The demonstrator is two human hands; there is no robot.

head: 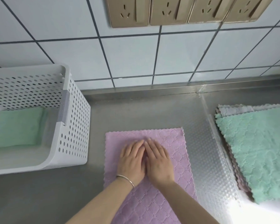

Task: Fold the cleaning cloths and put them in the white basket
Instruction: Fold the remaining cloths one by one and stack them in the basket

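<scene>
Head view: two hands (145, 160) on one pink cloth (176, 151)

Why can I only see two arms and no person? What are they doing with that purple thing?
The camera sits on the person's head and looks down, so you only see their arms. The left hand and right hand lie flat, side by side, pressing the purple cloth on a metal counter. Nothing is gripped. To the right waits a pile of cloths with a green one on top. To the left stands the white basket, with a folded green cloth already inside.
</scene>
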